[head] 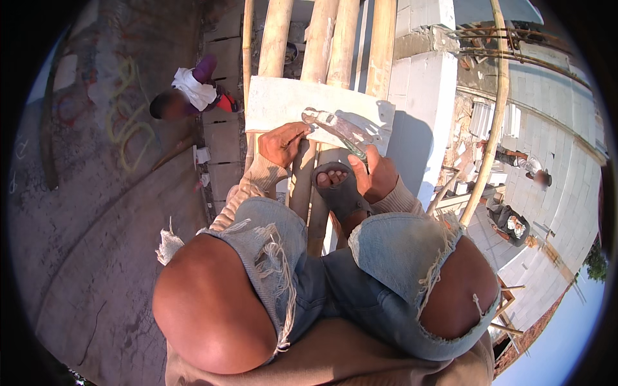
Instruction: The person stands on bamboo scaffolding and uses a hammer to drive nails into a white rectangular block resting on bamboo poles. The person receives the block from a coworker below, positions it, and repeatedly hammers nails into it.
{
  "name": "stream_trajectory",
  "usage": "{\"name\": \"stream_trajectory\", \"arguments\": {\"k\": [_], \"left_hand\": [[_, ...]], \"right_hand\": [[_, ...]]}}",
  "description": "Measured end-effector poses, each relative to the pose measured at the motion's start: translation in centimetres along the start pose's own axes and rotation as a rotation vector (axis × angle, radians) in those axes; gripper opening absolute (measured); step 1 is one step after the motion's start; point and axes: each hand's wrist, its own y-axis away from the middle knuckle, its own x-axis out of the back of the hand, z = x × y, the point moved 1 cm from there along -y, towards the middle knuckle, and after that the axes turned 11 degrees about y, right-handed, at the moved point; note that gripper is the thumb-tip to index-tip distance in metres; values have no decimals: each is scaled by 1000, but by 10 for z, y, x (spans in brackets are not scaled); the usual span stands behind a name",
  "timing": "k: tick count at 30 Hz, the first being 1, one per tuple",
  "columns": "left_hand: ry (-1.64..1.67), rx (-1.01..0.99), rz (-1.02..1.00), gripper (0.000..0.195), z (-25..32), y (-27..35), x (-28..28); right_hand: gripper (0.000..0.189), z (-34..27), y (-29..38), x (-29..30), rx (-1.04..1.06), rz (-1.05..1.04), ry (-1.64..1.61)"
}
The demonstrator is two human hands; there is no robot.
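My right hand (375,176) grips the greenish handle of a worn, mortar-smeared hammer-like tool (338,125). The tool slants over a pale flat board (275,103), and its far end is close to my left fingertips. My left hand (284,144) is at the board's near edge with its fingers curled and thumb and forefinger together; whether something small is pinched there is hidden. Beneath the board run several bamboo poles (321,41). My sandalled foot (338,186) rests on the poles between my hands.
On the right stands a pale block wall (425,96), with an upright bamboo pole (490,125) beyond it. A person (195,91) is below on the left, beside a grey wall (130,202). Two more people (519,161) (507,222) are lower down at right, among blocks.
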Motion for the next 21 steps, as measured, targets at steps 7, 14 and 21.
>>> {"name": "stream_trajectory", "arguments": {"k": [7, 14, 21], "left_hand": [[13, 84, 12, 16, 0, -4, 0], [-350, 173, 349, 33, 3, -27, 44], [-233, 606, 178, 60, -30, -35, 67]], "right_hand": [[37, 33, 4, -41, -27, -126, 130], [41, 0, 0, 6, 502, 413, -62], [31, 25, -6, -27, 20, -103, 213]]}}
